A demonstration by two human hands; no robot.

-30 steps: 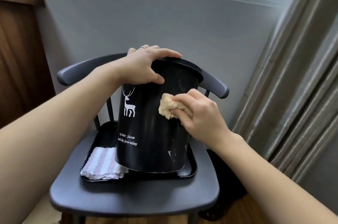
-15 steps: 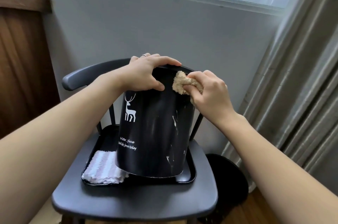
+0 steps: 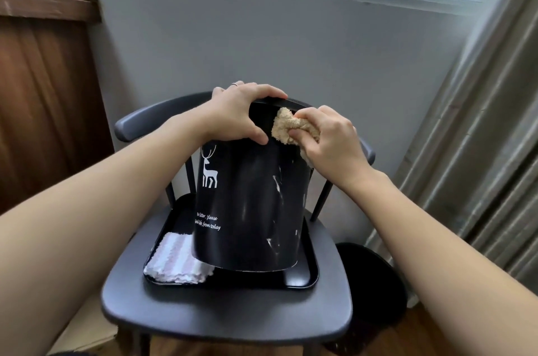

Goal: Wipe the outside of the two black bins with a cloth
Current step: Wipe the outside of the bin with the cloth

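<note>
- A black bin [image 3: 250,204] stands on a black tray [image 3: 302,283], which lies on the seat of a dark chair [image 3: 221,315]; the bin leans a little, its near bottom edge showing above the tray floor.
- The bin carries a white deer figure and white script on its left face, and pale streaks on its right face.
- The left hand [image 3: 238,117] grips the bin's top rim, fingers curled over the edge and thumb pressed against the outer wall.
- The right hand [image 3: 329,143] is closed round a bunched tan cloth [image 3: 286,128], pinching it between thumb and fingers and holding it against the bin's upper outer wall, just beside the left thumb.
- A folded white and pink striped cloth [image 3: 177,262] lies in the tray's near left corner, touching the bin's base.
- A second black bin [image 3: 369,288] sits on the wooden floor just to the right of the chair, partly hidden by the right forearm.
- A grey wall, a window frame and grey curtains stand behind and to the right; a brown wooden panel is at the left.
</note>
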